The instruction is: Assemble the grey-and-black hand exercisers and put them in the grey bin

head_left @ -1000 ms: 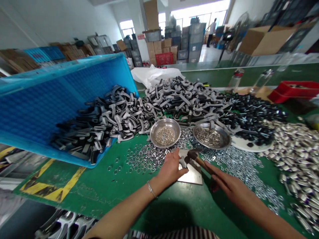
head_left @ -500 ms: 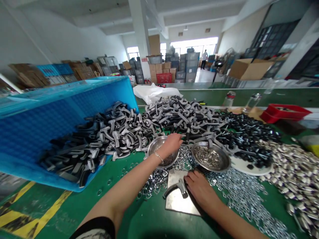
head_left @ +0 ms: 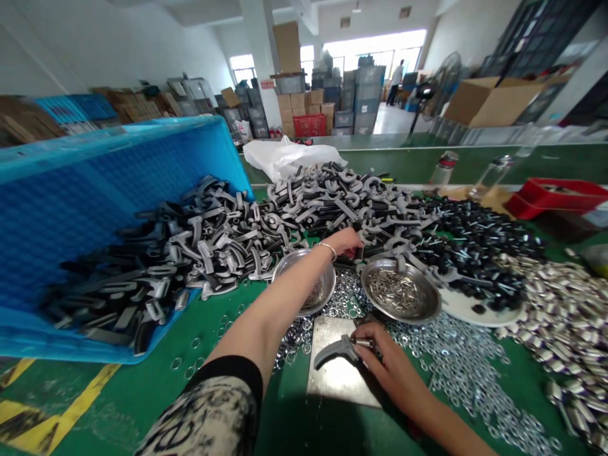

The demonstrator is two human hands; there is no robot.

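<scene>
My left hand (head_left: 348, 243) reaches across to the heap of grey-and-black handles (head_left: 327, 202), its fingers closed at the near edge. What they hold, if anything, is hidden. My right hand (head_left: 382, 354) grips the head end of one curved grey handle (head_left: 335, 351), thumb and fingers closed round it. A coiled metal piece, like a spring or threaded rod (head_left: 363, 342), shows between those fingers at the handle's head. Under this handle lies a flat metal plate (head_left: 327, 383). My left forearm passes over a steel bowl (head_left: 327, 297) of small parts.
Another steel bowl (head_left: 434, 310) holds small metal pins. Loose rings (head_left: 465, 361) spread over the green table, beside black-headed screws (head_left: 484, 253) and shiny metal sleeves (head_left: 560, 310). A blue crate (head_left: 190, 142) of handles lies tipped at left. A red tray (head_left: 527, 199) stands back right.
My left hand has moved slightly right and farther into the handle heap. My right hand has closed on the handle on the plate, whose head has turned toward it. The view has shifted.
</scene>
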